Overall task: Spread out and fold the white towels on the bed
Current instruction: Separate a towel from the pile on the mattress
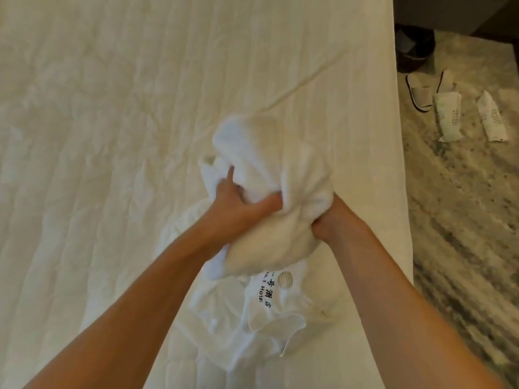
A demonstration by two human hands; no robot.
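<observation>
Gripping hands: both hold one bunched towel [266, 169] above the right side of the bed, bare forearms reaching in from the near edge.
Left hand [238, 203]: its grip is clenched on the left side of the bunched towel. The thumb presses into the cloth, the forefinger lies stretched along it, and the other fingers are lost in the folds.
Right hand [334, 220]: its grip is clenched on the lower right of the same towel. The fingers are buried in cloth, so only the back of the hand and the wrist show.
Bunched towel: white and crumpled into a thick lump between the two hands. Its upper part bulges away from the person and its lower part sags toward the cloth beneath.
Printed towel [264, 299]: a second white towel lying rumpled on the bed under the forearms. It has black lettering, the word Hotel and a round gold mark facing up, and one edge is curled over at the near side.
Bed [98, 122]: covered in a cream quilted sheet, creased near the towels, its right edge running alongside the floor.
Carpet [463, 220]: mottled grey and beige, to the right of the bed.
Slippers [420, 94]: a pale pair lying close together on the carpet near the bed's edge.
Paper sleeves [448, 116]: two crumpled printed ones on the carpet just beyond the slippers, set apart from each other.
Dark thing [415, 49]: stands at the far end of the carpet; I cannot tell what it is.
</observation>
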